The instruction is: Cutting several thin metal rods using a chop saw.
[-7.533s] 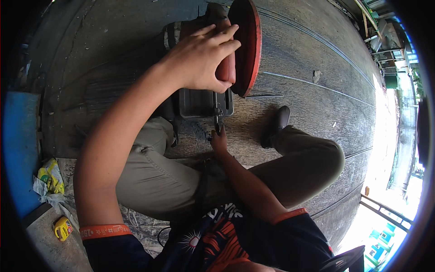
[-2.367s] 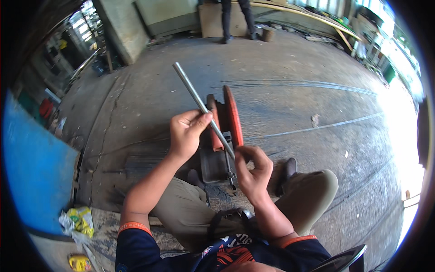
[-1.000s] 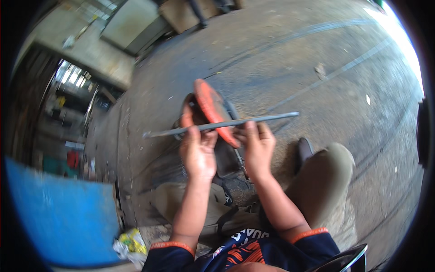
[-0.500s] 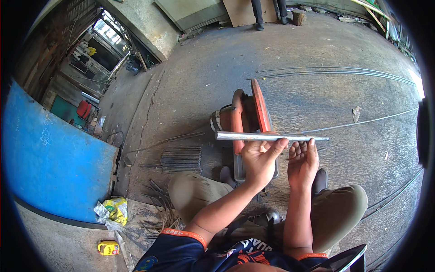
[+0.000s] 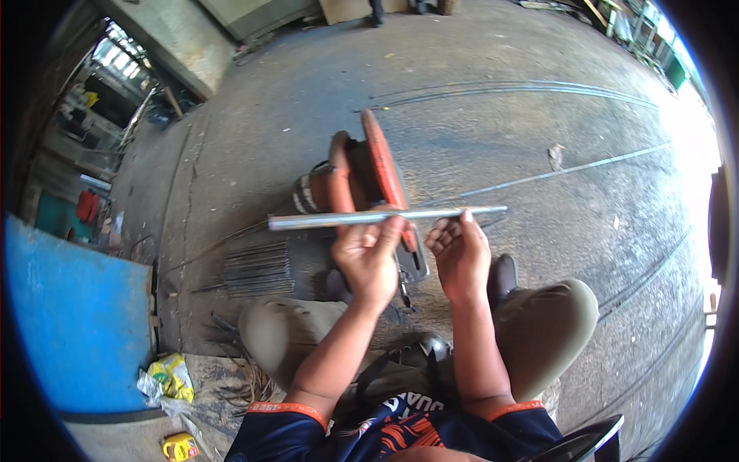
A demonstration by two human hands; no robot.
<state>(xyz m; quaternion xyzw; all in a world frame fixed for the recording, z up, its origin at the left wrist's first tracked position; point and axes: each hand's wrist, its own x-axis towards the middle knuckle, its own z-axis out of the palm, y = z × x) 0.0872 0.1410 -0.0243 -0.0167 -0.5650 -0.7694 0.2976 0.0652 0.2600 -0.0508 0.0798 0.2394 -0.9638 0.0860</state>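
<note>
- Steel rod (image 5: 385, 218), thin and straight, lies level above the red cut-off saw (image 5: 368, 185) on the concrete floor (image 5: 539, 108).
- My left hand (image 5: 369, 258) has its grip closed around the rod near the middle.
- My right hand (image 5: 459, 254) pinches it further right, fingers half open.
- I judge it stiff, light and smooth; hold near the centre.

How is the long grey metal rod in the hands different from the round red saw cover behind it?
The long grey metal rod is thin and straight; the round red saw cover is broad and curved. The rod lies sideways, held up by the left hand and right hand; the cover stands on edge on the machine on the floor. Both look like hard metal.
</note>
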